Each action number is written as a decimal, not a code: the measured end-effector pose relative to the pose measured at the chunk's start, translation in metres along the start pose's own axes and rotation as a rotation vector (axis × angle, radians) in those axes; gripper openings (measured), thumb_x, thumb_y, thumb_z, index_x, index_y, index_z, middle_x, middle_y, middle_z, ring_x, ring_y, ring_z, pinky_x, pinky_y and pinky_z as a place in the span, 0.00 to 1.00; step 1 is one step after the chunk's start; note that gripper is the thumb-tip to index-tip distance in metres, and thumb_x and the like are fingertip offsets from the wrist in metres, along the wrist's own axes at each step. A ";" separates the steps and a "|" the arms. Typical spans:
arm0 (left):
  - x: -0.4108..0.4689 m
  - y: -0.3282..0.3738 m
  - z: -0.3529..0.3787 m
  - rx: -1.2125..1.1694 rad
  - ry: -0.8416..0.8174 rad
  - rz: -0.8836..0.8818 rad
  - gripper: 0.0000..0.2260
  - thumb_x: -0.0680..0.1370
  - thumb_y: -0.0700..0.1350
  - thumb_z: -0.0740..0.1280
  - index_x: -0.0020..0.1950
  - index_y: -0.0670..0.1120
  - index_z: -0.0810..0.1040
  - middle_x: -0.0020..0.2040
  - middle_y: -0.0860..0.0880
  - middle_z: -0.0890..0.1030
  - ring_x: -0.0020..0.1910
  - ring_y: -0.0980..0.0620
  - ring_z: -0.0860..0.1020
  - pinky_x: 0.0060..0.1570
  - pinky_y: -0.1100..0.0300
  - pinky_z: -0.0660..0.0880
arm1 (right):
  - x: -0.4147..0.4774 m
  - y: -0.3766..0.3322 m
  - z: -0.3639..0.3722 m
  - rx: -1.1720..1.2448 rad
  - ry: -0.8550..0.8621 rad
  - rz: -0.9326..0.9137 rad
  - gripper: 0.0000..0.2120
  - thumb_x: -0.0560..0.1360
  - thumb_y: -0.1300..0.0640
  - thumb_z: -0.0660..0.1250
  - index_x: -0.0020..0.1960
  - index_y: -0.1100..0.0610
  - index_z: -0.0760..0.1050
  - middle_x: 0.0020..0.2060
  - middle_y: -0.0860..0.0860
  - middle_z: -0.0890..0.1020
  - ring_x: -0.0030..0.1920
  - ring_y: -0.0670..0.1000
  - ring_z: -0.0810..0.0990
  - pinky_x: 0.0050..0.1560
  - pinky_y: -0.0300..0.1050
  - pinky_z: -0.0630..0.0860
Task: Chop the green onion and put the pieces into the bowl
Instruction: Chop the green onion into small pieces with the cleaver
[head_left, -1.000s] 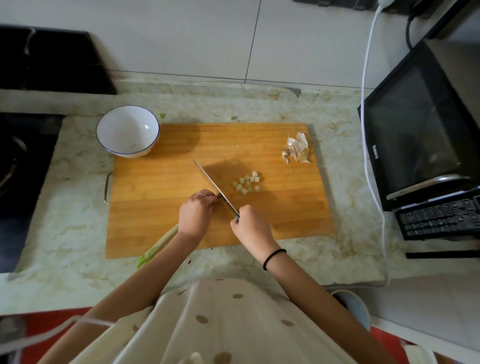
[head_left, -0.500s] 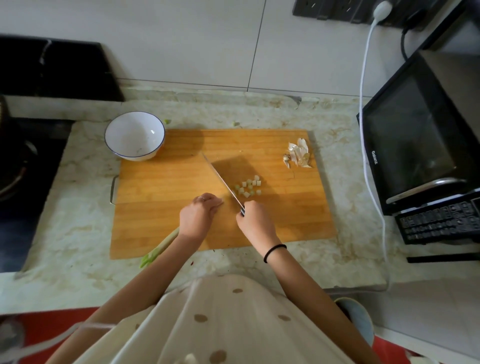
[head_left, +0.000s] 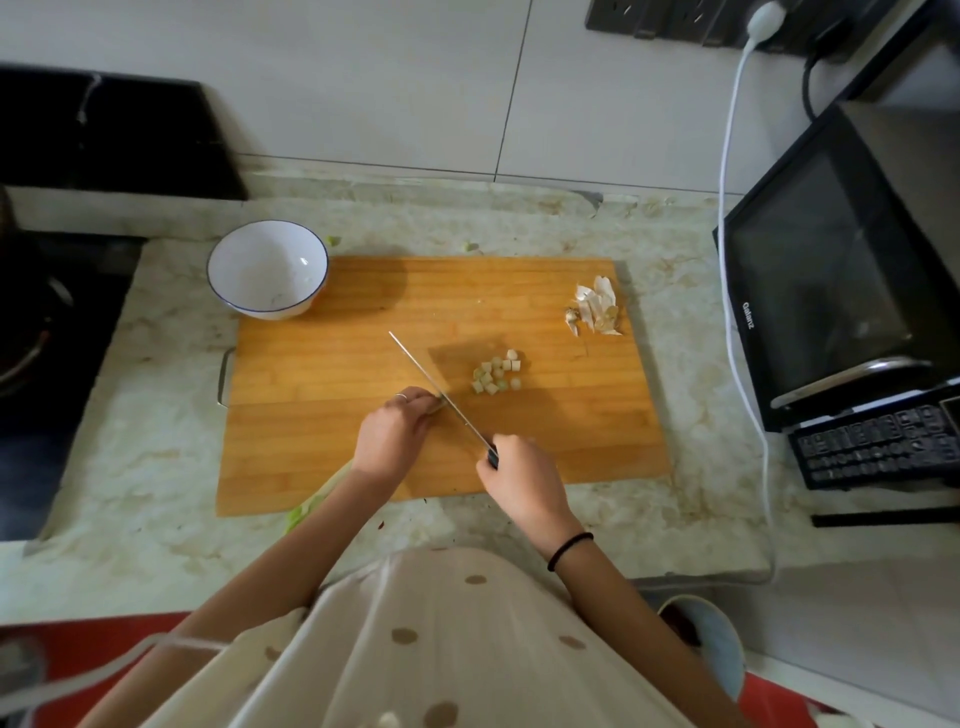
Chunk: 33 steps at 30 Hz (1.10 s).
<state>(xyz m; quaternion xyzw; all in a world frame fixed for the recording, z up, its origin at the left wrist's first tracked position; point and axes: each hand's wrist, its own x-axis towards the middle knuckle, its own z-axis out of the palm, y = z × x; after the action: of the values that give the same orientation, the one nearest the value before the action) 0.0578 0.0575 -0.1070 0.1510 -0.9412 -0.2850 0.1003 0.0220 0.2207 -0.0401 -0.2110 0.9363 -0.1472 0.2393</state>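
Nearest to you, your spotted cream apron (head_left: 415, 639) fills the bottom of the view, and both forearms reach out over it to the cutting board (head_left: 545, 426). Your right hand (head_left: 519, 478), with a black band (head_left: 569, 550) on its wrist, is wrapped round the dark handle of the knife (head_left: 431, 382). The blade runs diagonally, with its tip pointing away from you and to the left. Your left hand (head_left: 392, 436) has its fingers curled down on the green onion (head_left: 317, 501), knuckles just beside the blade.

The onion's long axis slants from near left to far right. Its green end hangs over the board's near edge onto the desk (head_left: 145, 426), and the rest is hidden under your forearm and hand, so its cut end cannot be seen. Just right of the blade, a small cluster of pale cut pieces (head_left: 496, 371) lies on the board.

Further out, a heap of whitish trimmings (head_left: 597, 312) sits at the board's far right corner. The white, blue-rimmed bowl (head_left: 291, 249) overlaps the far left corner. The desk is pale marbled stone. A black stove (head_left: 31, 338) is on the left, and a black microwave (head_left: 831, 291) with a white cable (head_left: 727, 208) is on the right. The wall (head_left: 389, 78) behind is pale tile.
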 end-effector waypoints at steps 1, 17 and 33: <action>0.000 0.000 0.000 -0.001 0.002 0.001 0.11 0.68 0.33 0.70 0.47 0.45 0.83 0.49 0.49 0.82 0.37 0.44 0.81 0.30 0.57 0.75 | 0.000 0.000 0.000 -0.008 0.002 -0.005 0.16 0.76 0.59 0.60 0.31 0.55 0.60 0.25 0.47 0.66 0.25 0.48 0.65 0.24 0.40 0.57; 0.003 -0.001 0.001 0.033 -0.027 0.034 0.12 0.65 0.30 0.71 0.45 0.42 0.83 0.45 0.46 0.82 0.38 0.43 0.80 0.26 0.55 0.77 | 0.006 -0.003 0.001 0.021 -0.037 0.022 0.17 0.77 0.60 0.60 0.30 0.54 0.60 0.26 0.47 0.66 0.30 0.52 0.69 0.24 0.39 0.58; 0.011 -0.002 0.004 0.025 -0.079 -0.052 0.13 0.64 0.27 0.67 0.43 0.39 0.83 0.44 0.43 0.82 0.37 0.42 0.80 0.31 0.55 0.76 | 0.026 -0.022 0.004 0.102 -0.068 0.080 0.17 0.76 0.61 0.60 0.31 0.54 0.60 0.26 0.48 0.66 0.29 0.53 0.70 0.25 0.41 0.61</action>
<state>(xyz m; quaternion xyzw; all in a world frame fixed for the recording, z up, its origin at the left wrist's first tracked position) 0.0471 0.0543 -0.1104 0.1650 -0.9437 -0.2816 0.0536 0.0103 0.1891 -0.0448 -0.1658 0.9266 -0.1776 0.2871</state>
